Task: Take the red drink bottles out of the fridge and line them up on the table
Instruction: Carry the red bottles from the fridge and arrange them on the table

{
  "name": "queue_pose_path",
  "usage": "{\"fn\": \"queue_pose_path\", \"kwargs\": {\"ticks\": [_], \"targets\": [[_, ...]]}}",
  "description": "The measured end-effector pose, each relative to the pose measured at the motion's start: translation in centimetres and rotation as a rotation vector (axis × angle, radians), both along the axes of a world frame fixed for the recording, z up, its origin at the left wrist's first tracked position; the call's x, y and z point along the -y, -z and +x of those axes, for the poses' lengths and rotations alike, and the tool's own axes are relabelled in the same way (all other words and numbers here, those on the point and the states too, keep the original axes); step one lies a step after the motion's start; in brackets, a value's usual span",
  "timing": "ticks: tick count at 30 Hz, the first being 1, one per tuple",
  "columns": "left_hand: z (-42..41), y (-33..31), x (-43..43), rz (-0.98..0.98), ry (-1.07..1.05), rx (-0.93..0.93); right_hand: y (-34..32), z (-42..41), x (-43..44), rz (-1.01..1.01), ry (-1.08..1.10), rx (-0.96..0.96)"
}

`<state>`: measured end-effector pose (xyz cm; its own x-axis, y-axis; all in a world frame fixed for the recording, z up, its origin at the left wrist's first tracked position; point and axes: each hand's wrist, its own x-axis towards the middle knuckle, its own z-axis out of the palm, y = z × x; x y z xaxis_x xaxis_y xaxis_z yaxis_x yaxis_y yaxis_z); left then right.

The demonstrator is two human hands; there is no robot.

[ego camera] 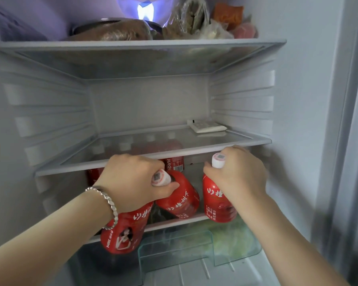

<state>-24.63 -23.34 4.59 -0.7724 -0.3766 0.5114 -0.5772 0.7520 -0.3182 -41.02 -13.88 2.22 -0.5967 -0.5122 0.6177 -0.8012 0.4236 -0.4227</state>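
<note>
I look into an open fridge. My left hand point(132, 180) grips two red drink bottles by their necks: one point(124, 232) hangs in front of the lower shelf edge, the other point(179, 199) tilts with its white cap between my fingers. My right hand point(238, 176) holds a third red bottle point(216, 203) by its neck, white cap up, at the right of the lower shelf point(174, 221). More red bottles point(174, 164) stand further back on that shelf, partly hidden by the glass shelf above.
The glass middle shelf point(153, 153) lies just above my hands and carries a flat white packet point(207, 126) at the back right. The top shelf point(132, 45) holds wrapped food. Below is a clear crisper drawer point(194, 246) with green vegetables. The fridge's right wall point(308, 120) is close.
</note>
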Motion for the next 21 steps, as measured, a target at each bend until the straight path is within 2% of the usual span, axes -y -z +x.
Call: {"fn": "queue_pose_path", "kwargs": {"ticks": [4, 12, 17, 21], "targets": [[-0.5, -0.1, 0.1, -0.034, -0.021, 0.012, -0.8, 2.5, 0.5, 0.090, -0.105, -0.108], [-0.6, -0.8, -1.2, 0.012, -0.122, 0.102, -1.9, 3.7, -1.0, 0.259, -0.208, -0.169], [2.7, 0.1, -5.3, 0.125, -0.315, -0.008, -1.6, 5.4, -2.7, 0.361, -0.342, -0.236], [5.9, 1.4, -10.4, 0.194, -0.508, 0.016, -1.1, 7.5, -4.8, 0.416, -0.489, -0.321]]}}
